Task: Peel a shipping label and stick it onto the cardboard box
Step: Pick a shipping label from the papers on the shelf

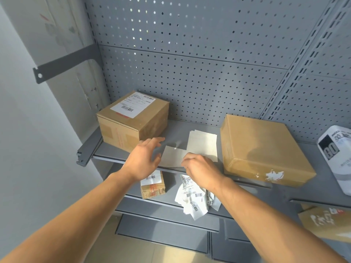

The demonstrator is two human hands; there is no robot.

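A stack of blank white label sheets (203,143) lies on the grey shelf (191,126) between two cardboard boxes. My right hand (197,168) pinches one sheet (173,155) at its right edge, just above the shelf's front edge. My left hand (144,158) hovers open beside that sheet's left end, fingers spread. The left cardboard box (133,120) carries a printed shipping label (133,104) on top. The larger right cardboard box (264,149) has a bare top and torn white label scraps on its front face.
A pegboard back panel (209,63) rises behind the shelf. On the lower shelf sit a small taped labelled box (152,185) and crumpled peeled label backings (195,200). A white printed bag (340,154) stands at the right, another carton (326,223) below it.
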